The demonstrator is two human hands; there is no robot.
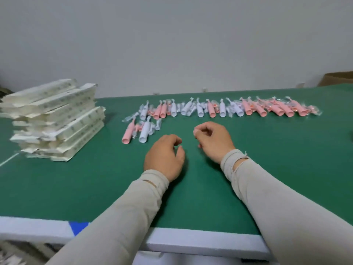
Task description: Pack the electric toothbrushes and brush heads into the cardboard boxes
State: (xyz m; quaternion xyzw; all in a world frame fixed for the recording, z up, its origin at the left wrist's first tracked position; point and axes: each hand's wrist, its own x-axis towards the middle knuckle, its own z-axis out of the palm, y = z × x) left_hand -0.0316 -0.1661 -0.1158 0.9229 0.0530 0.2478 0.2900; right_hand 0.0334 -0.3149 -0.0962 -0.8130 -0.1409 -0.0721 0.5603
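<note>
A long row of pink and white electric toothbrushes [229,109] lies across the far part of the green table, mixed with brush heads in clear wrappers [232,109]. A pink toothbrush [128,133] and a white one [144,131] lie apart in front of the row's left end. A stack of flattened white cardboard boxes [54,119] stands at the left. My left hand [165,156] hovers over the mat with loosely curled fingers, holding nothing. My right hand [213,139] sits beside it, fingers curled, nothing visible in it.
The green mat [286,150] covers the table, with a white front edge [191,243] and a blue tape patch [78,226]. A brown carton [336,79] shows at the far right behind the table. A grey wall rises behind.
</note>
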